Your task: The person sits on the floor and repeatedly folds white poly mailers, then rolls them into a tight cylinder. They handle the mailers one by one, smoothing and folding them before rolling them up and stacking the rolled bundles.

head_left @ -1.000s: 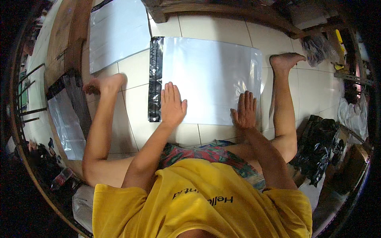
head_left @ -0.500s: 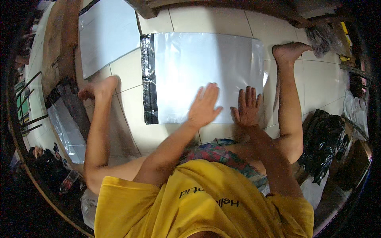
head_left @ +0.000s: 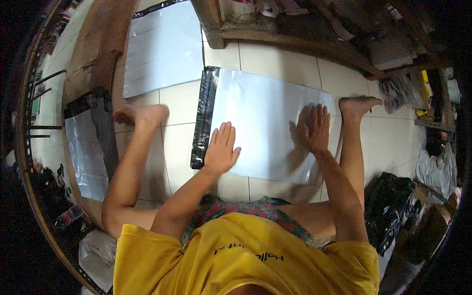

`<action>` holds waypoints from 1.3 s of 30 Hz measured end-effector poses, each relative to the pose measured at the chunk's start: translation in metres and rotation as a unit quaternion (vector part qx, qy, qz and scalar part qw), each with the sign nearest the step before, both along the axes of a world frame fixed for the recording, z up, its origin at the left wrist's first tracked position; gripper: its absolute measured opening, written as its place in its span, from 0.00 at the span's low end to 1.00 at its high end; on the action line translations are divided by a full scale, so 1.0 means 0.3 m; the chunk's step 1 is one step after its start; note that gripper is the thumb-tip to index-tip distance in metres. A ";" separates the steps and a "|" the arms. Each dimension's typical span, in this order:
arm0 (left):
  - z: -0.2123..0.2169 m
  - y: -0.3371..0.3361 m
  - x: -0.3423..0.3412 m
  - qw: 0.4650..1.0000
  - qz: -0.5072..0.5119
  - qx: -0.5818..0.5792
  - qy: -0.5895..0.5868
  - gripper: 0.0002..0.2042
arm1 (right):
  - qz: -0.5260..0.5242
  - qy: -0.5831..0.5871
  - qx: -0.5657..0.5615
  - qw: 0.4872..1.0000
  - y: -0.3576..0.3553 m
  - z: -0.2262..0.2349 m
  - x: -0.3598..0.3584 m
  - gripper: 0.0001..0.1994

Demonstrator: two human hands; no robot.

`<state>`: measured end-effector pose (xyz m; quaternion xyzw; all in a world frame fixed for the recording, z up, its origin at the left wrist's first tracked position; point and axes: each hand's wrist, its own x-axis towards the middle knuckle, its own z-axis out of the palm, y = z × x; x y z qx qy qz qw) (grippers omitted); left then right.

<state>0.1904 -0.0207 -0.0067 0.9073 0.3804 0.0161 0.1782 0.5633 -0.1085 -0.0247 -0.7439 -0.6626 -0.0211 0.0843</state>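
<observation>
Between my legs a flat white plastic mailer bag [head_left: 268, 115] with a black strip along its left side lies on the tiled floor, turned slightly askew. My left hand [head_left: 222, 150] rests flat on its near left part, close to the black strip, fingers stretched out. Over the right part is my right hand [head_left: 317, 130], fingers extended; a dark shadow falls beside it, and whether the palm touches the plastic I cannot tell. Neither hand holds anything.
Farther left lies another white mailer bag [head_left: 164, 49], and a third bag [head_left: 88, 147] is beside my left leg. A wooden frame [head_left: 295, 44] runs along the far side. Black plastic [head_left: 391, 206] is heaped at the right, near a whitish plastic bag [head_left: 437, 167].
The bag has turned a little clockwise. My left hand has moved left toward the black strip; my right hand is farther up its right side. The whole view has also shifted.
</observation>
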 end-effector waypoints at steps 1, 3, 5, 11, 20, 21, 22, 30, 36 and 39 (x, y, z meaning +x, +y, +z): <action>-0.003 -0.001 -0.001 1.000 0.000 -0.003 -0.016 0.35 | -0.017 -0.006 -0.015 1.000 0.069 0.011 0.020 0.38; -0.004 0.002 -0.005 0.999 0.000 -0.009 -0.046 0.36 | -0.021 0.008 -0.043 0.999 0.133 -0.001 0.054 0.38; 0.006 0.007 -0.008 0.999 0.001 -0.012 -0.031 0.36 | 0.005 -0.006 -0.030 1.000 0.140 -0.028 0.069 0.38; -0.041 0.053 0.242 0.974 0.002 -0.042 -0.224 0.31 | 0.032 0.026 -0.009 0.999 0.131 0.000 0.059 0.43; -0.055 0.218 0.775 0.973 -0.122 -0.003 -0.195 0.38 | 0.030 0.002 -0.020 0.999 0.127 -0.024 0.081 0.42; -0.041 0.232 0.734 0.980 -0.106 -0.008 -0.170 0.39 | 0.017 0.002 -0.038 0.999 0.134 0.003 0.072 0.43; -0.056 0.253 0.692 0.980 -0.090 -0.043 -0.170 0.40 | 0.004 0.001 -0.056 0.998 0.137 0.014 0.060 0.43; -0.039 0.519 0.256 0.997 0.017 0.063 -0.035 0.35 | -0.020 -0.050 -0.079 0.995 0.118 -0.020 0.085 0.43; -0.047 0.531 0.185 0.994 0.022 0.072 -0.078 0.34 | -0.049 -0.026 -0.118 0.991 0.128 0.018 0.080 0.41; 0.056 0.453 0.158 0.989 -0.007 0.118 -0.084 0.32 | -0.142 0.065 -0.031 0.987 0.085 0.037 0.111 0.41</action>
